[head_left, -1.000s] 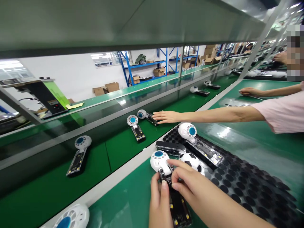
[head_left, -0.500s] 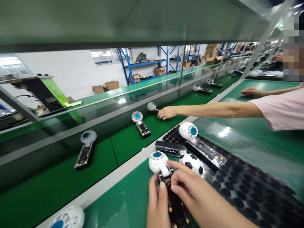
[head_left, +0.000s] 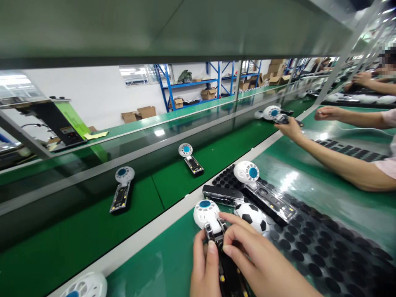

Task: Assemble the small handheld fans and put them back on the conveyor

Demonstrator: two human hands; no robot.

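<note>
Left hand [head_left: 204, 268] — fingers curled, thumb pressing the handheld fan [head_left: 206, 212] at its neck | right hand [head_left: 260, 260] — fingertips pinching the same neck | fan lies flat on the green bench [head_left: 161, 264]; football-patterned cover [head_left: 251, 215] just beside

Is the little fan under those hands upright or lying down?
Lying down: the fan lies flat on the green table, left hand and right hand gripping its handle.

1. The left hand [head_left: 204, 270] lay low, thumb pressed forward, fingers curled under in a closed grip.
2. The right hand [head_left: 256, 260] reached across, fingertips [head_left: 228, 248] pinched together beside that thumb.
</note>
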